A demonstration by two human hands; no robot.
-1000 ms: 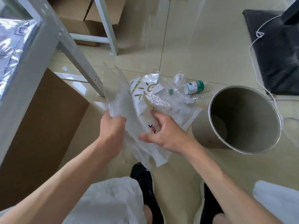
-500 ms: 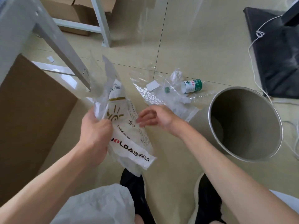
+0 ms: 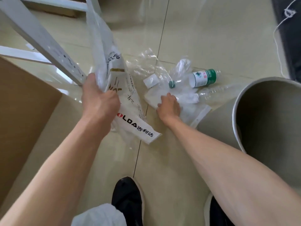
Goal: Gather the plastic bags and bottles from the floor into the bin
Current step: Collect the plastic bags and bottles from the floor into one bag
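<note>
Right hand reaches the floor pile.
Right hand (image 3: 169, 106), having released the printed bag (image 3: 130, 115), now presses spread fingers on the zip bag (image 3: 193, 113); left hand (image 3: 99, 101) alone stays clenched around the printed bag.

A storeroom or workroom, by the look: glossy cream floor tiles (image 3: 203, 38), a white metal rack leg (image 3: 40, 41) left of the grey bin (image 3: 244, 98), a cardboard box (image 3: 24, 111) beside that leg.

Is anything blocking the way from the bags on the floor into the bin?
Nothing visible does. The right hand presses on the bags on the floor, which lie right beside the bin. Its mouth faces them, open. The left hand holds a printed bag clear of that path.
</note>
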